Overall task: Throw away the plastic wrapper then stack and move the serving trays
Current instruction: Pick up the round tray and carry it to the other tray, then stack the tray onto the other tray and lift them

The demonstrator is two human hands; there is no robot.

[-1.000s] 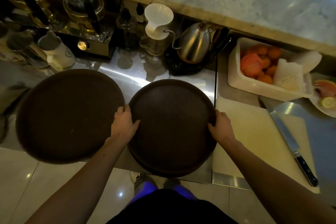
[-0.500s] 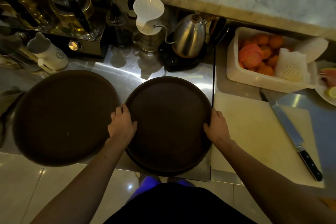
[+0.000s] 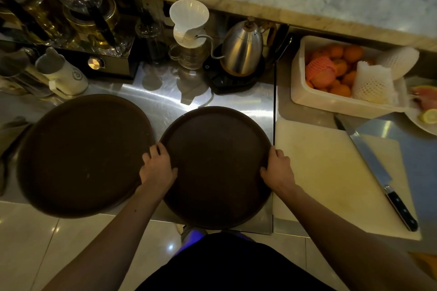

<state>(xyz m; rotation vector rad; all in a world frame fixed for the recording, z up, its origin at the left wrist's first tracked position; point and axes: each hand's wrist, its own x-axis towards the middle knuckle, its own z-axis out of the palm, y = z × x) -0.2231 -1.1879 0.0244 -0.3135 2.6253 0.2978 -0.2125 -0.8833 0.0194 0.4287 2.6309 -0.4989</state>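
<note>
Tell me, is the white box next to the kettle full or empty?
Full, or nearly. The white box holds a heap of oranges, with some fruit wrapped in foam netting piled on top.

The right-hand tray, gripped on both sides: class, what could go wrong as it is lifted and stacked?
1. The right tray and left tray both overhang the counter edge; a bump might tip one off.
2. Swinging rightward could strike the knife on the cutting board.
3. Pushing it back risks hitting the kettle.
</note>
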